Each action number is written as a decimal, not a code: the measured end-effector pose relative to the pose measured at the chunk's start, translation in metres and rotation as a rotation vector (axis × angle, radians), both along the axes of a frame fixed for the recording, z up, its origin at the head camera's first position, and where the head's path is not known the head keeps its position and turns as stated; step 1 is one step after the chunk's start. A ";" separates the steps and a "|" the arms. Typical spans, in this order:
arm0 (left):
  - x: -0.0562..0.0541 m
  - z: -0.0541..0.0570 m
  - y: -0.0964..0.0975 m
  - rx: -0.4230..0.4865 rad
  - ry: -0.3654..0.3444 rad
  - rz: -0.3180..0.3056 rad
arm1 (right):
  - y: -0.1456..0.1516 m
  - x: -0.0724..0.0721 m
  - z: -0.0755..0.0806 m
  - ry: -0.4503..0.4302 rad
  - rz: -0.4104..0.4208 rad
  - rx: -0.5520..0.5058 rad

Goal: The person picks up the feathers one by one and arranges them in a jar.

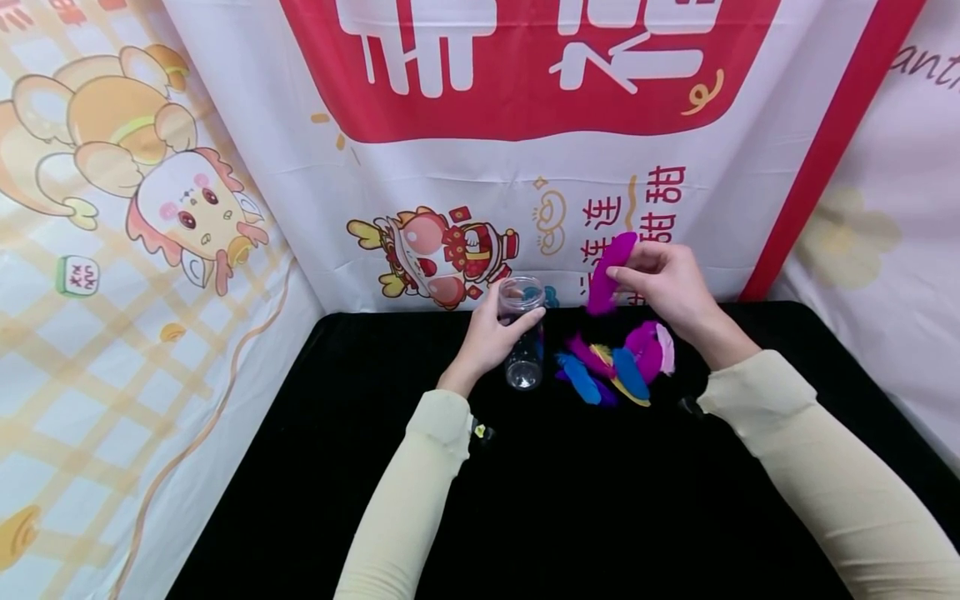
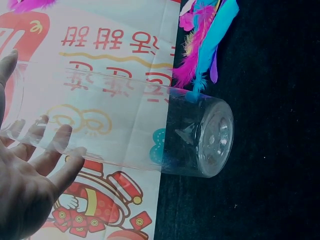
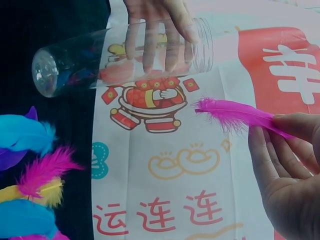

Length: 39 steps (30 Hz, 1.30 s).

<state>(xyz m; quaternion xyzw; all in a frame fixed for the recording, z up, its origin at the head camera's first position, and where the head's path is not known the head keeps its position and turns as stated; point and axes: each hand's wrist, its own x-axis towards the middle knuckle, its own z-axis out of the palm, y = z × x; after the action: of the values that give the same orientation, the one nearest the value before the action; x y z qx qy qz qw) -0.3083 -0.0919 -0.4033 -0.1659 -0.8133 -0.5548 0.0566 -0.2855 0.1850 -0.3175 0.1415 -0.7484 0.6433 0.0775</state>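
A clear plastic jar (image 1: 524, 367) stands near the back of the black table, its mouth uncovered. My left hand (image 1: 491, 333) grips it near the top, fingers behind and thumb across the front. In the left wrist view the see-through jar (image 2: 200, 135) shows no feather inside. Between thumb and fingertips my right hand (image 1: 670, 287) pinches a magenta feather (image 1: 611, 275), up to the right of the jar's mouth. The right wrist view shows this feather (image 3: 232, 111) with its quill end pointing toward the jar. Below the right hand lies a pile of feathers (image 1: 630, 371).
The pile mixes blue, magenta, yellow, purple and pale pink feathers, just right of the jar. Printed cloth (image 1: 450, 175) hangs right behind the table's back edge, with another patterned sheet (image 1: 150, 333) on the left. The black tabletop (image 1: 600, 500) stretches toward the front.
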 end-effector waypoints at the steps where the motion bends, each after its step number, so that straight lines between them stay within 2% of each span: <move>1: 0.000 0.000 0.000 0.001 0.000 0.001 | -0.001 0.000 0.001 -0.001 0.003 -0.006; 15: 0.000 0.001 0.000 -0.008 0.012 0.004 | -0.012 -0.006 0.006 0.019 -0.002 -0.037; 26: 0.000 0.000 -0.001 0.001 0.008 -0.004 | -0.018 -0.008 0.012 0.045 -0.025 0.012; 30: 0.000 0.000 -0.001 0.004 0.012 -0.008 | -0.021 -0.009 0.014 0.059 -0.026 -0.006; 39: 0.000 0.001 0.000 -0.004 0.007 -0.005 | -0.027 -0.010 0.019 0.047 -0.040 0.034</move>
<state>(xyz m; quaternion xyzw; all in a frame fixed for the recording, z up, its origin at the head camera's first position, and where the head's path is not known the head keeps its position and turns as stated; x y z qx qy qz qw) -0.3082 -0.0917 -0.4024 -0.1701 -0.8139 -0.5526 0.0574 -0.2952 0.1577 -0.2981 0.1429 -0.7597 0.6255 0.1055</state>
